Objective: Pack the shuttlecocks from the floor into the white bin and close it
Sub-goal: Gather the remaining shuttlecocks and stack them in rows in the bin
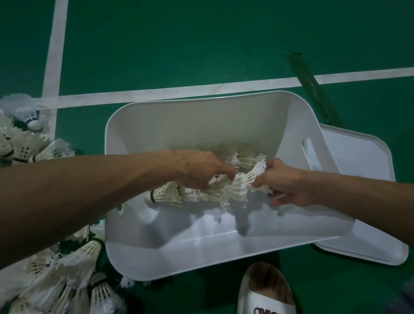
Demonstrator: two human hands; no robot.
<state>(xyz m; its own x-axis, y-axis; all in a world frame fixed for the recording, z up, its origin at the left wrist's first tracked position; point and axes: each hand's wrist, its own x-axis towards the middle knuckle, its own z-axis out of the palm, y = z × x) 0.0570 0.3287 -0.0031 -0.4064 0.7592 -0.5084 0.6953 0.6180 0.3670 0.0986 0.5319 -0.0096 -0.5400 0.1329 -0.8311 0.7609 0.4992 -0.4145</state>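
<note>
While the left hand [205,171] and right hand [289,184] each grip an end of a nested row of shuttlecocks [238,187] inside the white bin [169,259], laying it flat beside those already there should save room for the floor pile [71,267].

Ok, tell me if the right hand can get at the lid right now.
Probably, once it lets go: the right hand pinches shuttlecocks inside the white bin. The lid lies beside the bin, below that forearm, its visible top bare.
</note>
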